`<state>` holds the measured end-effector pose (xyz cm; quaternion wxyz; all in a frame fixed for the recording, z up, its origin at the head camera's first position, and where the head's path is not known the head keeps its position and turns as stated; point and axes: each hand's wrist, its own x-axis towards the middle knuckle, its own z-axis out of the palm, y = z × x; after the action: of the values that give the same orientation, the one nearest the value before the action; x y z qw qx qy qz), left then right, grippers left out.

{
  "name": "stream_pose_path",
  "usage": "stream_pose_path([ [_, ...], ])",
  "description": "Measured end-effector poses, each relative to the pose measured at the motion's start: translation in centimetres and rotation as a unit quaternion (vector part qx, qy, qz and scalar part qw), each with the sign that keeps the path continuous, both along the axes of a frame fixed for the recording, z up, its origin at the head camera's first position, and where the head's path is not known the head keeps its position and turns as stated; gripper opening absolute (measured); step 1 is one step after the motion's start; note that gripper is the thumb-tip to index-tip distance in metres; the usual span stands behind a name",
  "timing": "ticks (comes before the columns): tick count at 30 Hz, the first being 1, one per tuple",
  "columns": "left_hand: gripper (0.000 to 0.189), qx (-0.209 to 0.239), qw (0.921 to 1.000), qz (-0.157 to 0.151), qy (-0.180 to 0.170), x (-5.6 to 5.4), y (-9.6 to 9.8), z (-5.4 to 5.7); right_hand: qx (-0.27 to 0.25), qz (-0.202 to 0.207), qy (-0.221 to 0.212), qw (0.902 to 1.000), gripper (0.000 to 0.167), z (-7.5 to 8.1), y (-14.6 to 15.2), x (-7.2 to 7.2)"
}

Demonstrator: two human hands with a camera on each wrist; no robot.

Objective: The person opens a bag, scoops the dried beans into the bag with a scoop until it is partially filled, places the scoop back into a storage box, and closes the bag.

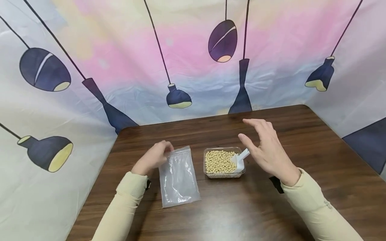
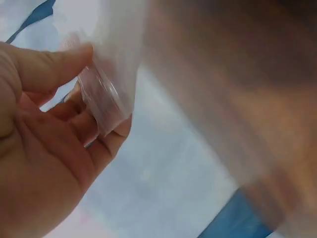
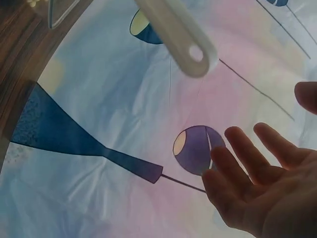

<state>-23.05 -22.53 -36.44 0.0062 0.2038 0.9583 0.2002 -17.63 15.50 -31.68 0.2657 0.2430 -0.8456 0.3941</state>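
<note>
My left hand (image 1: 154,156) pinches the upper left corner of a clear zip bag (image 1: 179,180), which looks flat. In the left wrist view, the thumb and fingers hold the thin plastic edge (image 2: 106,99). Right of the bag stands a clear plastic container (image 1: 224,176) full of pale yellow beans (image 1: 218,162), like soybeans. A white scoop (image 1: 240,164) sits in the beans, its handle pointing up and right. Beside it my right hand (image 1: 268,152) is raised with fingers spread and holds nothing. The scoop's handle (image 3: 181,42) appears apart from that hand in the right wrist view.
Everything stands on a dark brown wooden table (image 1: 301,140) with rounded far corners. Behind and at the sides hangs a pastel cloth (image 1: 193,43) printed with dark blue lamps.
</note>
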Motion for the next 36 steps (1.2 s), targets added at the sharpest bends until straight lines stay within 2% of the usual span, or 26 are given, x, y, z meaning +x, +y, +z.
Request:
stream_pose_path([
  [4, 0.023, 0.069, 0.9956, -0.03, 0.057, 1.9, 0.7, 3.4, -0.022, 0.009, 0.055, 0.9982, 0.039, -0.1, -1.0, 0.1],
  [7, 0.021, 0.096, 0.9863, -0.071, 0.114, 3.8, 2.3, 5.5, -0.033, 0.037, 0.093, 0.9944, 0.036, -0.4, -2.6, 0.4],
  [10, 0.021, 0.101, 0.9734, -0.125, 0.163, 5.6, 4.6, 6.5, -0.027, 0.09, 0.075, 0.9927, 0.031, -0.6, -4.6, 1.0],
  [13, 0.023, 0.1, 0.9615, -0.168, 0.193, 6.8, 6.4, 6.8, -0.023, 0.143, 0.0, 0.9895, 0.022, -0.9, -6.4, 1.8],
  [16, 0.025, 0.111, 0.9527, -0.195, 0.205, 7.6, 7.3, 7.1, -0.029, 0.185, -0.072, 0.9798, 0.015, -1.0, -7.6, 2.5],
  [19, 0.026, 0.128, 0.943, -0.217, 0.217, 8.0, 7.5, 7.3, -0.042, 0.225, -0.122, 0.9657, 0.011, -1.2, -7.8, 2.9],
  [23, 0.025, 0.15, 0.9312, -0.237, 0.233, 8.5, 7.7, 7.3, -0.059, 0.259, -0.19, 0.9451, 0.012, -1.4, -7.8, 3.3],
  [29, 0.024, 0.217, 0.9114, -0.275, 0.216, 8.7, 7.7, 7.1, -0.083, 0.319, -0.245, 0.9116, 0.012, -1.5, -7.9, 2.8],
  [32, 0.023, 0.232, 0.9089, -0.275, 0.21, 8.4, 7.6, 7.1, -0.091, 0.341, -0.266, 0.8971, 0.013, -1.4, -7.8, 2.4],
  [36, 0.024, 0.231, 0.9148, -0.264, 0.2, 8.0, 7.4, 7.0, -0.098, 0.358, -0.294, 0.8805, 0.019, -1.5, -7.7, 1.8],
])
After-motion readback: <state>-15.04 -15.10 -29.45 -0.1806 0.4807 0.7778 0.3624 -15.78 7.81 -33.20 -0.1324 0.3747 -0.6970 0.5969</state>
